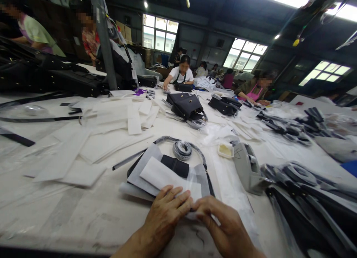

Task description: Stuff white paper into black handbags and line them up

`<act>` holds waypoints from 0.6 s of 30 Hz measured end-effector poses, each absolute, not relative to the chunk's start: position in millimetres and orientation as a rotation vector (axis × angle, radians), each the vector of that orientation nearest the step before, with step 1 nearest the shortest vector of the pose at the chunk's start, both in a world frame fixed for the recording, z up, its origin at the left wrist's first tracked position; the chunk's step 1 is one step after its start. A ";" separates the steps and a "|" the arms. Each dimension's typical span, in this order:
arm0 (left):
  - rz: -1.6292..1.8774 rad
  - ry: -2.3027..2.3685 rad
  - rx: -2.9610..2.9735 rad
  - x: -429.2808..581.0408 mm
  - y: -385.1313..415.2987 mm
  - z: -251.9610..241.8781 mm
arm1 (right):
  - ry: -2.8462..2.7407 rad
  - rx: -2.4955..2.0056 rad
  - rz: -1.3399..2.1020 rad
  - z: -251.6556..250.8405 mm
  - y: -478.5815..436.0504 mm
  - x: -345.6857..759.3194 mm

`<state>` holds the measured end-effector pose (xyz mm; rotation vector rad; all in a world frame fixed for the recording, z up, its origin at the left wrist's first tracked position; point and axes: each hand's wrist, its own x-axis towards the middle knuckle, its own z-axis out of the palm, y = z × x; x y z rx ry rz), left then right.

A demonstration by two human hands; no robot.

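Note:
A black handbag (135, 165) lies on the worktable in front of me, largely covered by thin white wrapping sheet (156, 157). On top rests a narrower white foam strip (158, 174), beside a black flap or pouch (175, 165). My left hand (169, 211) lies flat on the near edge of the white strip, fingers stretched out. Just right of it, my right hand (220, 220) pinches the near right edge of the white wrapping, thumb below. A plastic-wrapped coiled strap (182, 150) sits at the bag's far side, inside the curve of a wrapped handle (164, 139).
White foam sheets (97, 116) spread over the left of the table. A grey tape dispenser (248, 168) and a small white tray (225, 150) stand right of the bag. More black bags (186, 107) lie farther back, others (312, 213) at right. Several co-workers (181, 73) work around.

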<state>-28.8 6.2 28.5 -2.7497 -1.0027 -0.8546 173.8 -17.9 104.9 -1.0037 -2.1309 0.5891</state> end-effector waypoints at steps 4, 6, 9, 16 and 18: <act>-0.921 -1.059 -2.770 -27.2 3.8 35.0 | -2.109 -1.378 0.594 103.6 21.8 174.1; -0.986 -1.080 -2.790 -26.1 2.0 36.7 | -2.155 -1.478 0.643 96.2 41.1 175.4; -1.074 -1.102 -2.821 -24.8 -1.0 39.7 | -2.127 -1.525 0.742 85.5 59.0 177.2; -1.118 -1.201 -2.891 -25.8 -4.0 45.9 | -1.957 -1.611 0.927 80.0 65.2 187.6; -1.021 -1.180 -2.919 -26.4 -3.2 46.4 | -1.945 -1.619 0.952 79.6 66.8 189.2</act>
